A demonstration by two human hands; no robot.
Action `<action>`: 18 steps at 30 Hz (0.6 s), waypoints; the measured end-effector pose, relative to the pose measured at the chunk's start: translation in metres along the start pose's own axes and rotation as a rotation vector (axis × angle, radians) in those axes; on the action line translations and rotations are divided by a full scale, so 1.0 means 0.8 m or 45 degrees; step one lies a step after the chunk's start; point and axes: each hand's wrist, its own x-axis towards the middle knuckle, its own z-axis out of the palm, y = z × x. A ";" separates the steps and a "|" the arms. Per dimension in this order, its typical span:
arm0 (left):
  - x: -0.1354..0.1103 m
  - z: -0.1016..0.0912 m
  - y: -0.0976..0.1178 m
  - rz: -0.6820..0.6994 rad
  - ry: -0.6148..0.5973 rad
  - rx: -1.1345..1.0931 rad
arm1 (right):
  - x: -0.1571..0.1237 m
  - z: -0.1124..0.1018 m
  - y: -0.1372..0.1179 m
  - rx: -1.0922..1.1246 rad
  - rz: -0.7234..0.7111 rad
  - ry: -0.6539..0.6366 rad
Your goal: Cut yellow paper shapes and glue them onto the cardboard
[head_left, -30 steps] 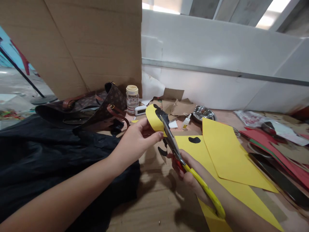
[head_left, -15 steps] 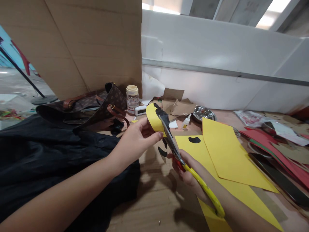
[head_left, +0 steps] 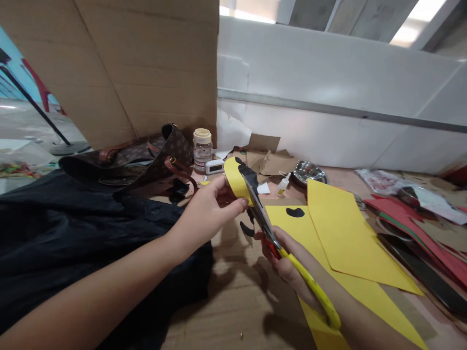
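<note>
Pinched in my left hand (head_left: 215, 206) is a curved piece of yellow paper (head_left: 235, 180) with black paper (head_left: 249, 174) along its right side. My right hand (head_left: 284, 253) grips a pair of scissors (head_left: 264, 221) with yellow and red handles. Their blades lie against the black paper at the edge of the yellow piece, pointing up and away from me. A thin dark scrap (head_left: 247, 229) hangs or lies just under the blades; which of the two I cannot tell. A small black cutout (head_left: 295, 212) rests on a yellow sheet (head_left: 280, 214) to the right.
Another yellow sheet (head_left: 350, 233) overlaps the first. Behind stand a jar (head_left: 202, 150), a glue bottle (head_left: 283, 184) and a metal bowl (head_left: 310, 172). A brown handbag (head_left: 160, 150) and black cloth (head_left: 91, 243) lie left. Red paper (head_left: 412, 214) and a dark phone-like slab (head_left: 419, 270) are right.
The view has shifted slightly, so everything sits a little further right. Both hands keep their holds, and the scissor blades look slightly closer together on the paper.
</note>
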 end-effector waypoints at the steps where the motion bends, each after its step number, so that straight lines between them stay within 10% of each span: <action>1: 0.000 0.000 0.000 -0.003 0.000 -0.004 | 0.000 0.000 -0.003 0.025 0.031 -0.018; 18: 0.001 0.001 0.000 -0.014 0.007 -0.013 | -0.003 0.001 -0.020 0.056 0.053 -0.043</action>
